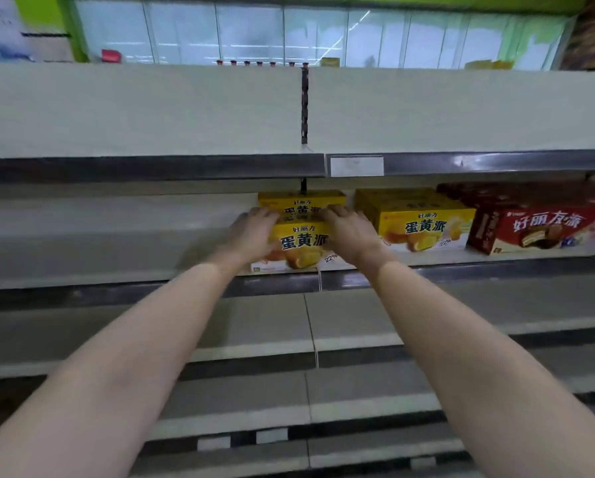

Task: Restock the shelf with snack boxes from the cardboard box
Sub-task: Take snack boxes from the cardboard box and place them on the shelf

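Head view, A: Both bare arms reach forward to the middle shelf (pixel 116 257). The left hand (pixel 254 232) grips the left end of a yellow snack box (pixel 301 244), fingers curled over its top edge. The right hand (pixel 349 232) does the same at the right end, so the box is clamped between the two.

B: Where does that box sit?

A: At the front of the shelf, its lower edge just by the shelf lip, printed face toward the camera. Directly behind it is a second yellow box (pixel 301 201) of the same design; I cannot tell whether the two touch.

B: Anything else on that level?

A: To the right, near the held box but apart from it, stands a third yellow box (pixel 423 220), turned slightly at an angle. Just beside that one is a red box (pixel 534 229) with a chocolate pie pictured on it, and darker red-brown packs lie behind it, blurred.

B: And the other levels?

A: The upper shelf (pixel 151 112) shows a pale surface and a white price tag (pixel 356 166) on its front rail. Below, several lower shelves (pixel 358 326) step toward the camera. The cardboard box is out of sight.
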The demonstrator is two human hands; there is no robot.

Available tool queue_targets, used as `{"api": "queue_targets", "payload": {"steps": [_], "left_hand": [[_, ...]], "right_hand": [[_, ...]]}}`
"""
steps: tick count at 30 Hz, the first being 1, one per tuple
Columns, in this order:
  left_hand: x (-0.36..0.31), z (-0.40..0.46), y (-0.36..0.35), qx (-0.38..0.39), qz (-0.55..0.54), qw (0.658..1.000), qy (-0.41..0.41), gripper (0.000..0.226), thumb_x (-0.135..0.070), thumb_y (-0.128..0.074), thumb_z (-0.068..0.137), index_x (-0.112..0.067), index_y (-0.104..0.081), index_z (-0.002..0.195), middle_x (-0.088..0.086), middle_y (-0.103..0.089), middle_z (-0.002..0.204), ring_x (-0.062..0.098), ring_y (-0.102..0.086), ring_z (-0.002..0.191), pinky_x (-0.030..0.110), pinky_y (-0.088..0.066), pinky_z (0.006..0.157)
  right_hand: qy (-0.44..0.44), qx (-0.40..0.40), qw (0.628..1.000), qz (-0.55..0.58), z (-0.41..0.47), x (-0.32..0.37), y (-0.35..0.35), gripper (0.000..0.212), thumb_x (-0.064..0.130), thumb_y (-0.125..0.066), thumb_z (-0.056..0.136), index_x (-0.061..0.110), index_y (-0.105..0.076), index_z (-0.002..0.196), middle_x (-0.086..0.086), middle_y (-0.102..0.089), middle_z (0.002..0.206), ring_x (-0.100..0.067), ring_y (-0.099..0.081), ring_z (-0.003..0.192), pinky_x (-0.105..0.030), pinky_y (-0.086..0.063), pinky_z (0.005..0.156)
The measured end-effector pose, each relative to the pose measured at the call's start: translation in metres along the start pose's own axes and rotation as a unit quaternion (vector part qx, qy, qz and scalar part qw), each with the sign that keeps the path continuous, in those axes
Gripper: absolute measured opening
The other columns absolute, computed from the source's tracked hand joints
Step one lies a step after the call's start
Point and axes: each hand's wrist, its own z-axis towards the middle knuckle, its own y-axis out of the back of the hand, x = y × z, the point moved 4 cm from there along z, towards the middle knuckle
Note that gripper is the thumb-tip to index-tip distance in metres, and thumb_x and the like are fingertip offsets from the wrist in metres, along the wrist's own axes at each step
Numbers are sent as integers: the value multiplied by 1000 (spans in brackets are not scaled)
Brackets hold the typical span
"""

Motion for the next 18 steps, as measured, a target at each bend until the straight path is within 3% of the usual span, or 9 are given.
{"api": "queue_targets", "payload": {"steps": [5, 7, 11, 18], "left_hand": [[-14, 10, -22, 6, 58, 998, 17, 98, -58, -80, 66, -20, -38, 146, 6, -46, 144, 29, -40, 131, 46, -32, 110], [-13, 14, -27, 4, 59, 998, 19, 105, -61, -80, 62, -20, -35, 147, 5, -45, 145, 29, -39, 133, 47, -30, 113], [-9, 24, -36, -3, 59, 998, 19, 103, -59, -80, 64, -20, -34, 147, 6, -44, 145, 29, -39, 133, 49, -29, 114], [2, 53, -56, -14, 67, 997, 44, 89, -55, -76, 72, -21, -36, 144, 7, -44, 142, 30, -38, 132, 43, -26, 113]], "right_hand": [[-26, 0, 1000, -16, -2, -10, -10, 58, 29, -54, 94, 18, -37, 148, -11, -46, 146, -34, -48, 128, -46, -39, 106], [-16, -19, 999, -38, 0, -9, -17, 58, 33, -58, 94, 15, -39, 145, -13, -47, 144, -32, -47, 131, -45, -35, 111], [-20, -36, 997, -63, 9, -8, -32, 66, 34, -63, 93, 13, -33, 148, -15, -41, 148, -34, -37, 139, -46, -23, 118], [-28, -39, 998, -34, 38, -20, -56, 64, 26, -61, 95, 14, -29, 149, -13, -37, 149, -34, -28, 143, -45, -16, 123]]}}
